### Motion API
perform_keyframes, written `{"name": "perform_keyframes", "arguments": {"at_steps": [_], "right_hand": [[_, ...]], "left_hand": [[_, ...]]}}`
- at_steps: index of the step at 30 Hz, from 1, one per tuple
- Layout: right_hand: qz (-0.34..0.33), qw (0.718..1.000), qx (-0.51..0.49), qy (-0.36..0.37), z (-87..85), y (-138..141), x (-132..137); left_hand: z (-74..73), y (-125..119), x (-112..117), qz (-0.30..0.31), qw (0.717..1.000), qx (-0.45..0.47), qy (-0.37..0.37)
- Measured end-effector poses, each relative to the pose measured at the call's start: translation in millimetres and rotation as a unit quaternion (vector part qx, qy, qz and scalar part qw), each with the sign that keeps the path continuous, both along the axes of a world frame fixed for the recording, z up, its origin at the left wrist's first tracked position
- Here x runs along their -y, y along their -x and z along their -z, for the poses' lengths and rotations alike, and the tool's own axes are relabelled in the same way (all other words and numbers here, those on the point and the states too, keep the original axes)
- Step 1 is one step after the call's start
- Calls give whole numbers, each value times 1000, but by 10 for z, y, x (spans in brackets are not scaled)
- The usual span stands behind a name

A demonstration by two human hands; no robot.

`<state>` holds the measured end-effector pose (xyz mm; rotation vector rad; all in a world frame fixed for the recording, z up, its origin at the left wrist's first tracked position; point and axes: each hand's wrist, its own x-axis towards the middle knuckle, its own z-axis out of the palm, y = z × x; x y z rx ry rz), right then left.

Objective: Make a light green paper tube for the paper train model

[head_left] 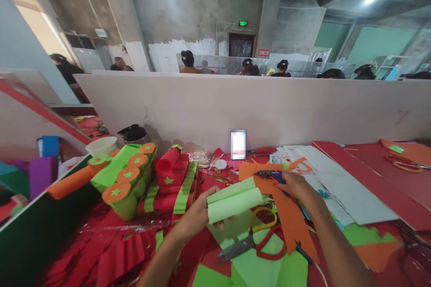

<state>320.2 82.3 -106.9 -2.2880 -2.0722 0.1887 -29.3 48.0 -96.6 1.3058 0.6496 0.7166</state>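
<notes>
My left hand (pixel 197 216) is closed around one end of a rolled sheet of light green paper (pixel 234 199), held just above the table. My right hand (pixel 298 186) reaches further back and grips a blue glue gun (pixel 271 174) that lies on an orange paper sheet (pixel 286 206). Below the roll, scissors with yellow and red handles (pixel 251 238) lie on green paper scraps (pixel 259 269).
A green paper tank with orange wheels (pixel 126 177) and a red paper tank (pixel 171 177) stand at left. A phone (pixel 238 144) leans on the white partition (pixel 235 103). White sheets (pixel 340 184) lie at right, a paper cup (pixel 101 145) at back left. Other people sit beyond the partition.
</notes>
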Motion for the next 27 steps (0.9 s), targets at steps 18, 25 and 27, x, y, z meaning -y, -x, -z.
{"name": "perform_keyframes", "arguments": {"at_steps": [18, 25, 27], "right_hand": [[-279, 781, -541, 141, -588, 657, 301], [-285, 749, -581, 144, -625, 927, 316], [-276, 756, -578, 139, -614, 976, 315]], "left_hand": [[11, -11, 18, 15, 1000, -10, 11], [-55, -49, 49, 13, 1000, 1, 19], [-57, -51, 56, 13, 1000, -4, 22]]}}
